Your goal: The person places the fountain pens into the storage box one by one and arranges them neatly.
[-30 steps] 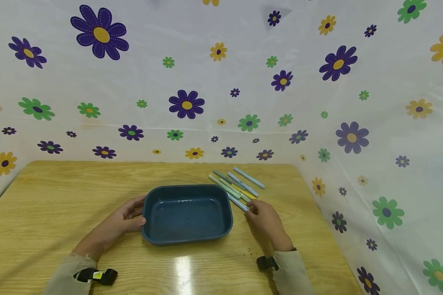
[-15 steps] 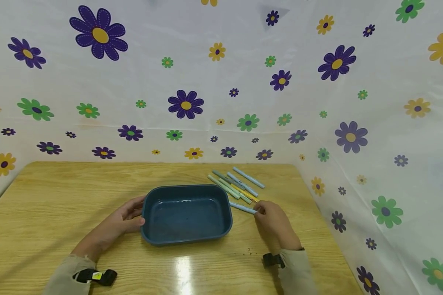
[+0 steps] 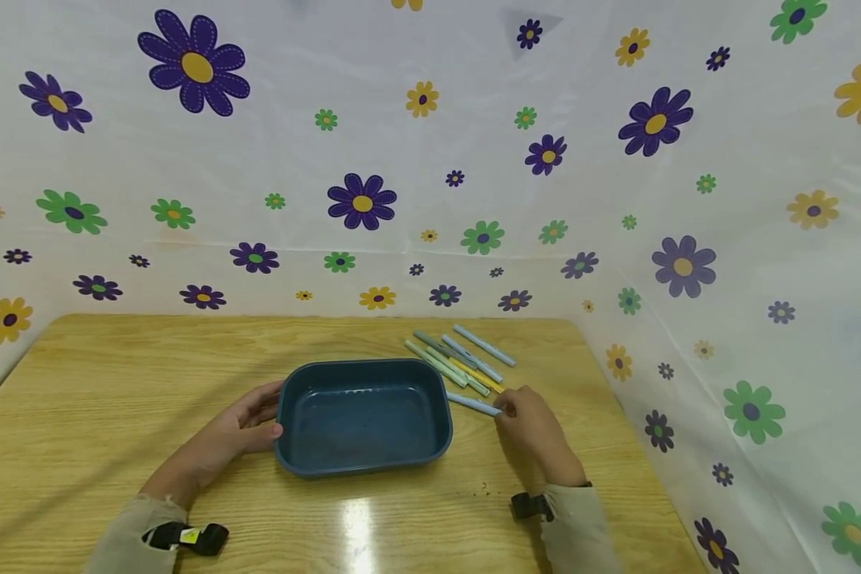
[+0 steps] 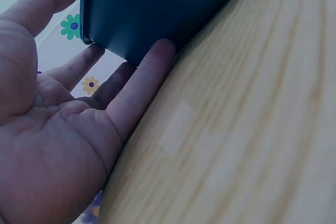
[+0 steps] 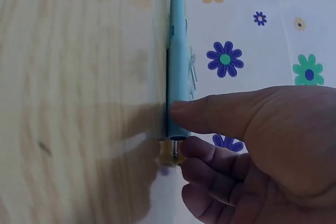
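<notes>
A dark blue plastic bin (image 3: 363, 418) sits on the wooden table. My left hand (image 3: 247, 422) rests against its left end, fairly straight fingers touching the wall; in the left wrist view the fingertips meet the bin (image 4: 142, 14) low down. On the other side, my right hand (image 3: 534, 430) pinches the near end of a light blue pen (image 3: 473, 404) between thumb and fingers. The right wrist view has the thumb on the barrel of that pen (image 5: 178, 66). The pen's far end lies close to the bin's right side.
Behind the held pen lies a loose group of pens, among them a pale green one (image 3: 436, 363), a grey one (image 3: 434, 343) and a light blue one (image 3: 484, 345). A flower-printed sheet (image 3: 294, 143) rises behind and right of the table (image 3: 151, 359).
My right hand has moved slightly right with the light blue pen, drawing it away from the bin and the other pens, then stayed put. The left hand and bin have not moved.
</notes>
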Available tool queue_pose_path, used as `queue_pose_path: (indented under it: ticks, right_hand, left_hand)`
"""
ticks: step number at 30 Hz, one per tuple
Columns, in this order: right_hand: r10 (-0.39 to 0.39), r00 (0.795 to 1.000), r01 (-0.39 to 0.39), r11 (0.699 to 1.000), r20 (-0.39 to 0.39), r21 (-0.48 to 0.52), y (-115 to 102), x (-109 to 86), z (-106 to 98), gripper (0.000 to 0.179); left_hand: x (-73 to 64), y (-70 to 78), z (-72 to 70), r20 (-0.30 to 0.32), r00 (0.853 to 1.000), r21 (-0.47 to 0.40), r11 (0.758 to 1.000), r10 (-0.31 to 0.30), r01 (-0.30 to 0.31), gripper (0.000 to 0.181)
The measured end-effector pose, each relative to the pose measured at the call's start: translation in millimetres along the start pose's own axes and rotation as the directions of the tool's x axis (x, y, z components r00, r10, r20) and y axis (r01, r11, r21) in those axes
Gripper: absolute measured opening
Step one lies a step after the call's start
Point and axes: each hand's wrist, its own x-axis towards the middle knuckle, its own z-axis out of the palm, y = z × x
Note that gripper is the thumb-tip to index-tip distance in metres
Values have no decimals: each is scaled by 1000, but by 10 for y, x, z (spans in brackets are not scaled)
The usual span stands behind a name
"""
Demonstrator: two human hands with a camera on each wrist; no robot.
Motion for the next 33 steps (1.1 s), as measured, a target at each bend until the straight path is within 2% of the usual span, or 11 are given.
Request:
queue_pose_path:
  ticks: [7,11,15,19,25,30,33]
  right_hand:
    - [16,999,-16,1000,32,13,122,-19,-88,18]
    - [92,996,-92,993,-5,71,147,-40,-139,24]
    - [179,983,-174,979,-45,102,89,-54,-113,24]
    - [227,974,-224,971,-26,90,-38,-65,-43,32]
    - [236,972,-234,966,0,108,-85,-55,-31,30]
    - [205,978,-206,962,27,181,-51,-36,-33,30]
    - [172,985,-172,964,18,200,-58,-26,-26,33]
  left_hand:
    - [11,-11,0,-1,1000,2,1000,0,0,68]
    - [11,-11,0,-1,1000,4,1000,-3,3,68]
    - [12,-11,-11,3,1000,5,1000,-12,12,69]
    - [13,-3,-17,1,1000,13,1000,-25,25,70]
    - [7,31,-14,-6,999,18,999,-39,39,70]
    - [14,42,-16,-5,999,14,999,-40,41,69]
    - [13,44,-18,0,999,13,999,-36,36,69]
